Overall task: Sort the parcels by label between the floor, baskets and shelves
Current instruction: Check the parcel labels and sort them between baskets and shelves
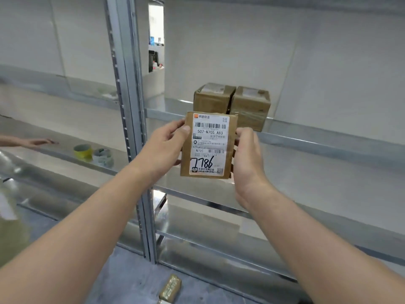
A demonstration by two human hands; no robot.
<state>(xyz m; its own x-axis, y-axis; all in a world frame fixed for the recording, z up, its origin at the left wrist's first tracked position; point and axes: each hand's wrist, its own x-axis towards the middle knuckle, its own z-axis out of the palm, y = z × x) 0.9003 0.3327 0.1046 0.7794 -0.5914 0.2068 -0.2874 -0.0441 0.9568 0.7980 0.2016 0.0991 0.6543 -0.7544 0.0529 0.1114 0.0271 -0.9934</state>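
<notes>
Grey metal shelving (pixel 197 199) is being faced against a pale wall, its bays being divided by a slotted upright post (pixel 131 106) just left of the fingers (pixel 176 125). A small brown parcel (pixel 208 145) is being held upright in front of the shelf (pixel 328 144) edge. It is being gripped along its left edge by the left hand (pixel 168 145), whose thumb is being laid on the front face, and along its right edge by the right hand (pixel 247 154), whose fingers are being curled round the side. The printed label (pixel 209 128), with a handwritten 7786 near its foot, is being turned squarely toward the camera, most likely so that the code is being read before a destination is being chosen. Just beyond the fingers, two taped brown boxes (pixel 213 98) are being kept side by side, touching, on the shelf; the parcel is probably being checked against that group. Well to the left of the fingers, two tape rolls (pixel 82 150) are being left on the neighbouring shelf, and another person's hand (pixel 37 141) is being stretched out flat above it. Far below the fingers, a wrapped packet (pixel 171 287) is being left lying on the floor (pixel 122 281), presumably awaiting sorting.
</notes>
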